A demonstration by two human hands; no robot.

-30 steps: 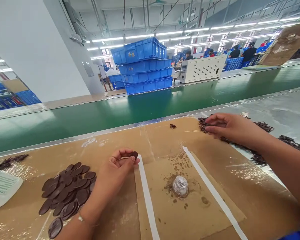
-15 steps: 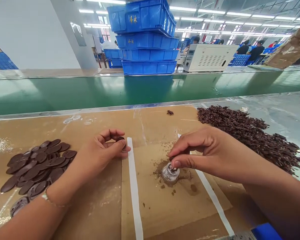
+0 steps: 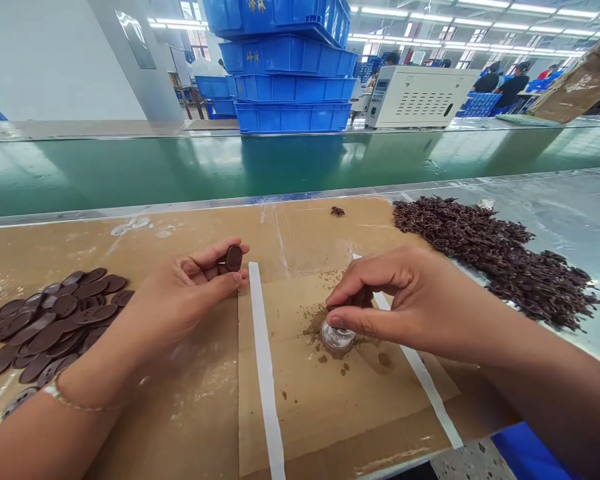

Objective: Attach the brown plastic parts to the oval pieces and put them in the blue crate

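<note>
My left hand (image 3: 195,283) is closed around a small dark brown oval disc (image 3: 234,258), its face tilted up between thumb and fingers. Over a small glass jar (image 3: 337,340) with whitish residue, my right hand (image 3: 393,293) is pinched. A sliver of something dark shows at its fingertips, too small to name. The jar stands on a cardboard sheet (image 3: 320,413) spotted with wet stains. To the left of my left hand lies a pile of similar brown oval discs (image 3: 55,327).
A heap of small dark brown pieces (image 3: 485,257) spreads at the right, with a little clump (image 3: 337,211) farther back. White tape strips (image 3: 267,387) flank the jar. Beyond runs a green conveyor belt (image 3: 180,170), backed by stacked blue crates (image 3: 295,87) and a beige metal box (image 3: 425,97).
My left hand has turned, so the disc's face now shows. My right fingertips have moved slightly left over the jar. The camera view has tilted down.
</note>
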